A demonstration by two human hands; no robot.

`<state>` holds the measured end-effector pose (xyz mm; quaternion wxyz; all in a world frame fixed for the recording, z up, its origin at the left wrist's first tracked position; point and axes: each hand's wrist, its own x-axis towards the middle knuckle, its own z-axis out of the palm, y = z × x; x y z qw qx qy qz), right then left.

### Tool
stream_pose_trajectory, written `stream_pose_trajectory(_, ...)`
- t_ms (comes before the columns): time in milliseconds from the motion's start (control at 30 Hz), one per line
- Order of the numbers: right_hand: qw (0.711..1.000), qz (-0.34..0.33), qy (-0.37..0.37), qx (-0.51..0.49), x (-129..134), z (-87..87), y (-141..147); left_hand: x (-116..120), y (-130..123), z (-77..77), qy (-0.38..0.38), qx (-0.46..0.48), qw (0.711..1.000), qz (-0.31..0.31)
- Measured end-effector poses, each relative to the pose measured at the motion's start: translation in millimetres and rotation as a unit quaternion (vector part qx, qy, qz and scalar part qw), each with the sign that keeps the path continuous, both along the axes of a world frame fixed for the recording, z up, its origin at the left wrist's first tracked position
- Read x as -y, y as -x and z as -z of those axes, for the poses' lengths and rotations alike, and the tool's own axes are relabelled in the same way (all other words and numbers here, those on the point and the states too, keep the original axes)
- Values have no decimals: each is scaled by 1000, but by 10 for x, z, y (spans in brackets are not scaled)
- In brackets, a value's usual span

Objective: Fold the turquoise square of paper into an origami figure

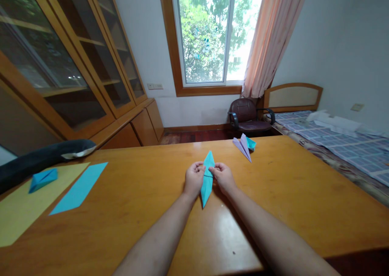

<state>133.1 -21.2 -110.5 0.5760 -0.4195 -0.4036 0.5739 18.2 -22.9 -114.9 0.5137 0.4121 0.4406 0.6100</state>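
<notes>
A folded piece of turquoise paper [208, 187], long and pointed at both ends, is held between my two hands above the table. A dark crease or slit runs across its middle. My left hand [194, 179] pinches its left edge, thumb on top. On the opposite edge my right hand [223, 177] grips it with thumb and fingers. The paper's upper tip points away from me and its lower tip towards me. Some fingertips are hidden behind the paper.
On the wooden table [146, 211], a purple paper plane [242, 147] lies beside a folded teal paper [251, 144]. At left are yellow paper [27, 209] with a blue folded paper [44, 179] on it, a blue strip [80, 189] and a dark curved object [45, 156]. A chair [247, 114] stands beyond.
</notes>
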Motion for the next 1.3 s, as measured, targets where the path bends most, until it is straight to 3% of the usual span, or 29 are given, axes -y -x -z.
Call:
stream_pose_trajectory(167, 1000, -4, -5, 17, 2, -33, -49, -11, 82, -35, -20, -13, 998, 65)
stream_pose_trajectory(367, 999, -17, 1, 39, -5, -21, -86, -17, 212, -98, -6, -64, 979, 191)
stream_pose_trajectory(667, 997, -27, -14, 76, 5, -23, -76, 4, 276, -83, 44, -27, 970, 239)
stream_pose_trajectory(867, 996, -32, -6, 79, 9, -51, -71, 19, 269, -111, 63, -7, 969, 238)
stream_pose_trajectory(1133, 995, -83, 24, 49, 17, -20, -115, -25, 256, -83, 29, -29, 984, 171)
stream_pose_trajectory(1300, 995, -62, 21, 75, 5, -45, -112, -22, 229, -80, 34, -42, 984, 167)
